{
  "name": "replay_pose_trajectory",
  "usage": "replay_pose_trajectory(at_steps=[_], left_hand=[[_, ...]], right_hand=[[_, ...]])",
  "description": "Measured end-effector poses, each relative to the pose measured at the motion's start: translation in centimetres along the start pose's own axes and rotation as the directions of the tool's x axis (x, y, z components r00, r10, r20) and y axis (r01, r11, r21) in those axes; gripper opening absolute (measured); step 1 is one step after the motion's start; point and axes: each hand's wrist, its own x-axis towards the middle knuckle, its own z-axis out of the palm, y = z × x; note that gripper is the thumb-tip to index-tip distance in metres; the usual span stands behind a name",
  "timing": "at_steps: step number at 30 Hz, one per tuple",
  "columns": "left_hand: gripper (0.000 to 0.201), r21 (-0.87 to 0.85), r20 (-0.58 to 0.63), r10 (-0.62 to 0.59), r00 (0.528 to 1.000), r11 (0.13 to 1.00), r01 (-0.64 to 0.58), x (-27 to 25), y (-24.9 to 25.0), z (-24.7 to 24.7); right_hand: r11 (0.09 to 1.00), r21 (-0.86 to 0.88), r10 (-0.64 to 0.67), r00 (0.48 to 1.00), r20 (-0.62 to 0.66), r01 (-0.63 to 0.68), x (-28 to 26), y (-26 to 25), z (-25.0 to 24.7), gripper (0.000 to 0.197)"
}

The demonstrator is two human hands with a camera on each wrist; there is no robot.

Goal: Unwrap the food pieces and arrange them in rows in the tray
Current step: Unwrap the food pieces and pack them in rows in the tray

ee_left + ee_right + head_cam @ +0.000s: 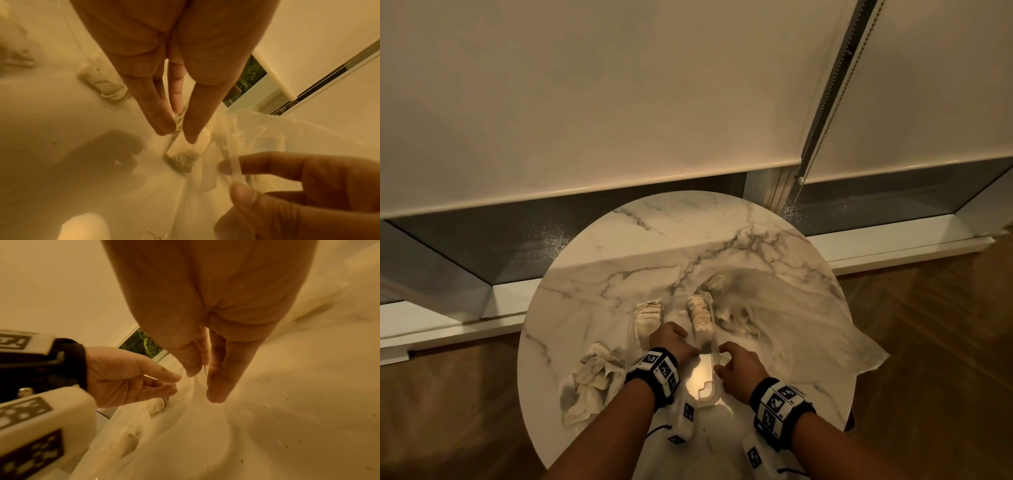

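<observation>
A clear plastic tray (704, 371) lies mid-table, holding a left row of tea bags (648, 318) and a right row (700, 317). My left hand (671, 339) reaches into the tray. In the left wrist view its thumb and fingertips (191, 136) pinch a tea bag (185, 152) at the near end of the right row. My right hand (736, 366) is beside the tray's right wall. Its thumb and forefinger pinch the clear tray rim (233, 159), which also shows in the right wrist view between the fingers (216, 391).
A heap of crumpled empty wrappers (592, 380) lies left of the tray. A large thin plastic bag (784, 322) with more pieces inside spreads over the table's right side. The round marble table (688, 233) stands against a window sill with blinds.
</observation>
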Motion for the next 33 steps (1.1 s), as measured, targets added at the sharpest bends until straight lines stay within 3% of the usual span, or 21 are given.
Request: replay_pose_trajectory(at_steps=[5,10,15,21,27,30,33], left_hand=[[0.031,-0.194,-0.053,0.091,0.994,0.976,-0.100,-1.5,-1.9,-2.0],[0.010,-0.377,-0.174,0.193,0.966,0.893,-0.246,-3.8,-5.2,-4.3],[0.005,-0.441,-0.336,0.105,0.936,0.861,-0.255,-5.1,-10.4,-6.7],[0.009,-0.147,-0.435,0.080,0.897,0.976,-0.158,-4.3,-15.3,-8.8],[0.049,0.193,-0.347,0.187,0.919,0.973,-0.125,-2.2,-17.8,-8.7],[0.047,0.247,-0.321,0.223,0.921,0.958,-0.146,-1.9,-17.9,-8.6],[0.032,0.259,-0.326,0.205,0.923,0.958,-0.121,-1.7,-17.5,-8.9]], right_hand=[[1.000,-0.013,0.001,1.000,-0.012,-0.002,-0.4,-0.1,0.0,0.031],[0.999,-0.007,0.037,0.999,-0.031,-0.038,-0.7,-0.6,0.2,0.029],[0.998,-0.019,0.058,0.996,-0.061,-0.060,-0.8,-0.9,1.1,0.035],[0.980,-0.140,0.143,0.990,-0.003,-0.142,-2.0,-1.3,2.8,0.047],[0.965,-0.050,0.255,0.966,-0.034,-0.256,-2.3,-0.7,5.0,0.046],[0.966,-0.020,0.256,0.964,-0.073,-0.258,-2.4,-0.8,5.3,0.044],[0.964,0.010,0.266,0.958,-0.103,-0.267,-2.7,-1.0,5.5,0.043]])
